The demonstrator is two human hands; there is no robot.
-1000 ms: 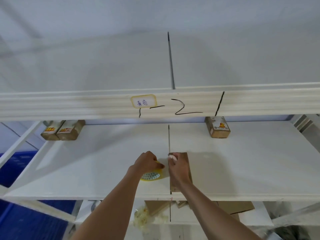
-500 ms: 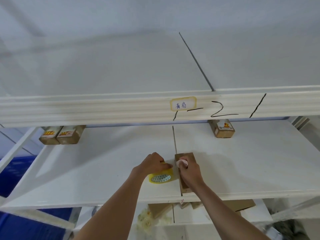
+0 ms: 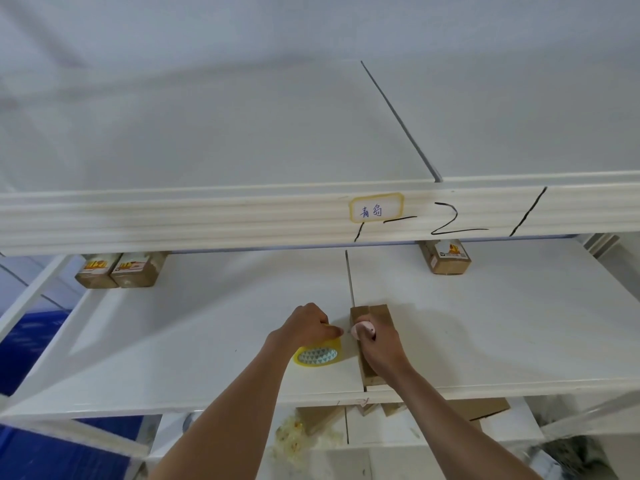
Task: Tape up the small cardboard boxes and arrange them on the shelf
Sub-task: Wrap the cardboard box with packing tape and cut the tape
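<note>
A small cardboard box is lying on the white shelf near its front edge, right under the right hand, whose curled fingers are closed around a small pink tool. Just beside it, a yellow tape roll is gripped by the left hand, fingers curled over the roll's top.

Bright, even light falls from above; soft shadows spread across the shelf beneath the upper board. Wide-angle bending curves the edges, and the lower corners blur.
</note>
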